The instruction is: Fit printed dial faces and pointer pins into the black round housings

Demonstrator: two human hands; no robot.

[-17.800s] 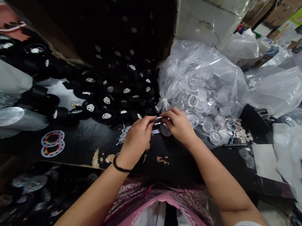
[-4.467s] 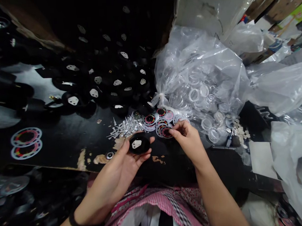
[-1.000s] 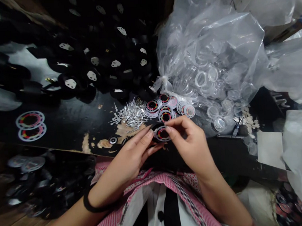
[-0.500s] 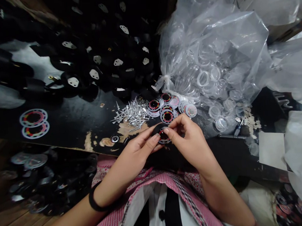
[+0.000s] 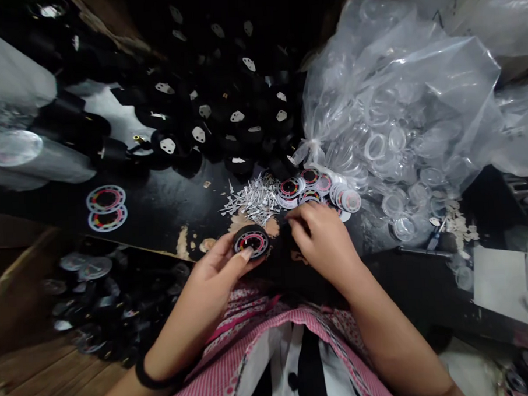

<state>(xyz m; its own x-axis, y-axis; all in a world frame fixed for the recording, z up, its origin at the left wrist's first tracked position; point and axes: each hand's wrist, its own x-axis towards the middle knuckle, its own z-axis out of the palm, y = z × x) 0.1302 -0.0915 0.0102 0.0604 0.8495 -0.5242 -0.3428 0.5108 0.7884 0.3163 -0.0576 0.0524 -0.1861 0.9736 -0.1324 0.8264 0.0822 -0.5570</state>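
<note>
From the head camera, the left hand [image 5: 219, 270] holds a small round black casing with a red-and-white printed dial face [image 5: 251, 242] just above the near edge of the worn black tabletop [image 5: 160, 214]; its fingers curl under the casing and the thumb presses on the near rim, so the grip is closed around it. The right hand [image 5: 322, 239] is just right of the casing, apart from it, palm down with fingers bent and the fingertips [image 5: 296, 215] reaching toward a loose heap of printed round dial discs [image 5: 316, 187] just beyond; whether it pinches anything cannot be told. Left of that heap lies a scatter of small silvery metal pointers [image 5: 253, 199]. Farther back sits a pile of black round casings with white backing plates [image 5: 217, 118]. To the right, a big clear plastic bag of transparent round lenses [image 5: 388, 134] rests against the discs. Two printed dial rings [image 5: 106, 208] lie on the table at far left.
</note>
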